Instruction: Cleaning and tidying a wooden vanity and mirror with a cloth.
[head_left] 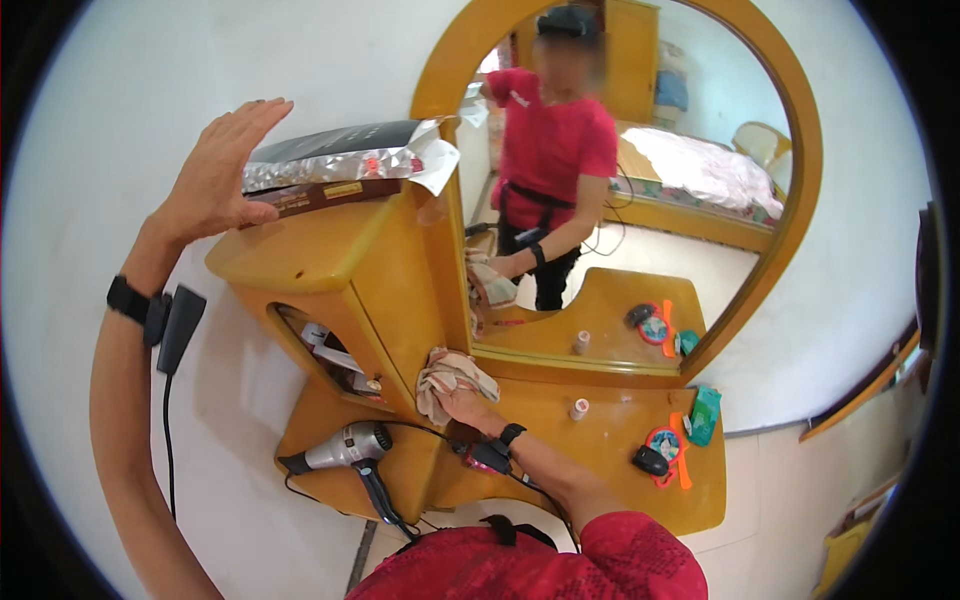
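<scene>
My left hand (222, 165) is raised at the left, its fingers stretched out and its thumb apart. It is beside a black and silver foil package (335, 150) and a dark red flat box (330, 196), stacked on top of a small wooden cabinet (310, 245). Whether the palm touches the stack I cannot tell. Lower down, my right hand (468, 408) has hold of a crumpled, patterned cloth (447, 376), pressed in the corner where the cabinet side meets the dressing table (540, 465) below the mirror. Part of its fingers is hidden in the cloth.
A silver hair dryer (345, 447) with its cord lies at the left. On the right side stand a small white bottle (580, 408), a dark computer mouse (651, 461), a red round item (664, 440) and a green packet (704, 416). A large wood-framed mirror (735, 180) rises behind.
</scene>
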